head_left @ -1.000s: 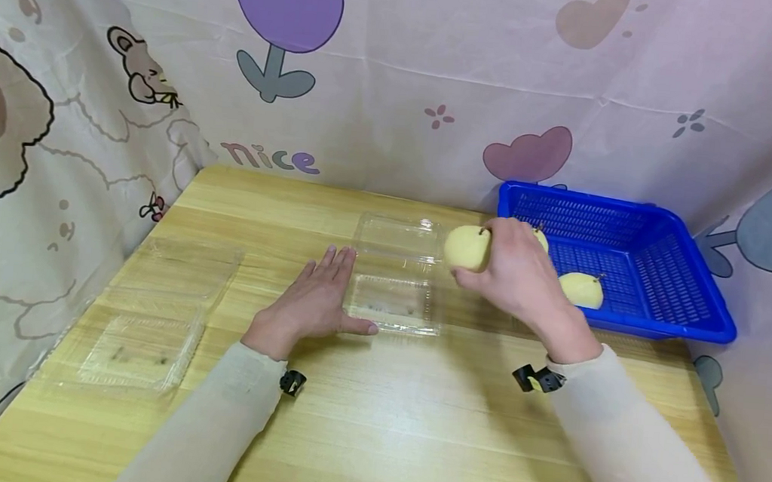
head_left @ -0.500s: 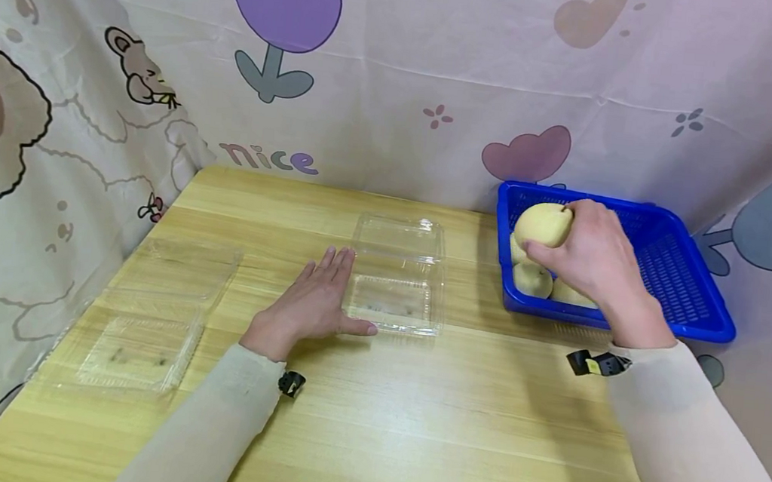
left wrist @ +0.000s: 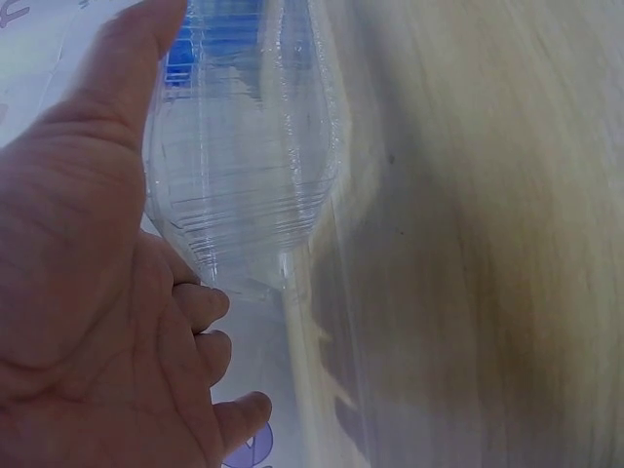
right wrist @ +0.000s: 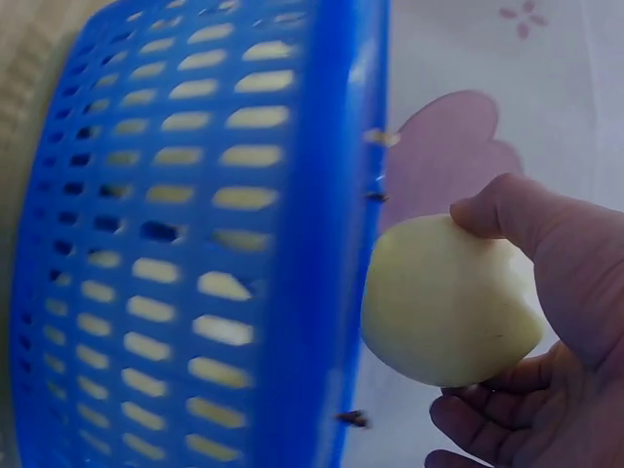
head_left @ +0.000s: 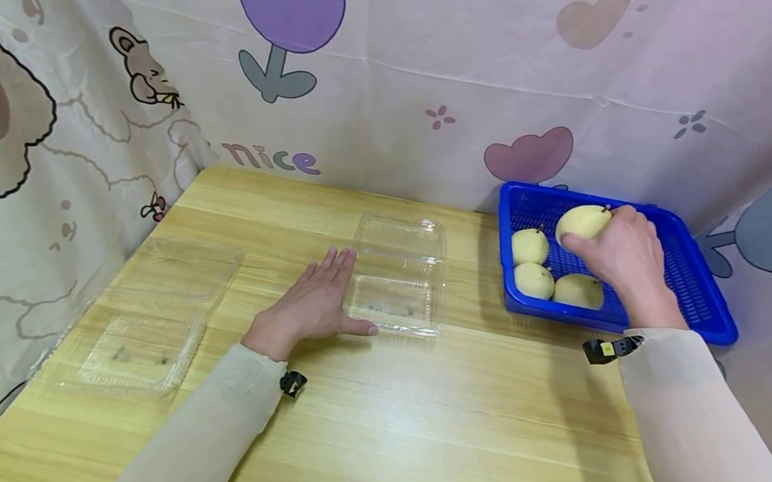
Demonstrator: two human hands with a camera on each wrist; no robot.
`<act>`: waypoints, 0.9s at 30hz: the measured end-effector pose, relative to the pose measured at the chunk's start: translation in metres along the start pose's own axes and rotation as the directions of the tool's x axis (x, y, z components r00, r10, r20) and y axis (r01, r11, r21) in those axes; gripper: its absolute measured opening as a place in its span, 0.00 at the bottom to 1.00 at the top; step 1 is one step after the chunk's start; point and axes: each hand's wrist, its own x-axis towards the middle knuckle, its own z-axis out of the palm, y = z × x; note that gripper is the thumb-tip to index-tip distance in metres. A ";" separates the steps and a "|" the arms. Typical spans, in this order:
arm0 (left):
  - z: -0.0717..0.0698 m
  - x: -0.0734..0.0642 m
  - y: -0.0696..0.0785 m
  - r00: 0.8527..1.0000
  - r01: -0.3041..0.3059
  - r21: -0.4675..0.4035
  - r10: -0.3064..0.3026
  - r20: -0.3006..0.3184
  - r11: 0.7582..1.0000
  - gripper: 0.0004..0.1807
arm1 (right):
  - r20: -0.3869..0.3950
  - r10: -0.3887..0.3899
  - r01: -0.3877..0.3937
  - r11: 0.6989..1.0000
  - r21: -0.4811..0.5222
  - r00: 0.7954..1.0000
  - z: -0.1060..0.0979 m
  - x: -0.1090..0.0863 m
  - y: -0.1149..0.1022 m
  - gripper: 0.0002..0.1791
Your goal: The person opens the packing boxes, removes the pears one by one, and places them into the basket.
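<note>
My right hand grips a pale yellow pear over the blue plastic basket. In the right wrist view the thumb and fingers curl round the held pear, just above the basket rim. Three more pears lie at the basket's left end, among them a front pear. My left hand, fingers straight and thumb spread, rests at the left side of an opened clear plastic clamshell box. The left wrist view shows the box wall close by the thumb and fingers.
A second opened clear clamshell box lies on the left part of the wooden table. Behind the table hangs a printed curtain, which also runs along both sides. The basket stands at the back right corner.
My right hand has carried the pear from beside the middle clamshell box rightward over the basket, uncovering the pears at its left end. The left hand has stayed in place.
</note>
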 end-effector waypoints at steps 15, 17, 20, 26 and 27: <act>0.001 0.001 -0.001 1.000 -0.001 -0.024 0.001 -0.011 1.000 0.78 | 0.206 0.116 -0.101 0.991 -0.082 0.972 0.025 0.017 0.024 0.65; 0.001 0.000 -0.001 1.000 -0.002 -0.025 0.002 -0.012 1.000 0.77 | 0.224 0.128 -0.110 0.990 -0.090 0.966 0.026 0.017 0.025 0.64; 0.001 0.000 -0.001 1.000 -0.003 -0.029 0.002 -0.012 1.000 0.77 | 0.237 0.145 -0.126 0.988 -0.093 0.961 0.028 0.017 0.025 0.62; 0.000 -0.001 -0.001 1.000 0.003 -0.031 -0.004 -0.010 1.000 0.77 | 0.252 0.159 -0.138 0.985 -0.099 0.955 0.031 0.019 0.023 0.61; 0.000 -0.001 0.000 1.000 0.004 -0.032 -0.004 -0.009 0.999 0.77 | 0.257 0.161 -0.139 0.985 -0.100 0.953 0.032 0.019 0.023 0.60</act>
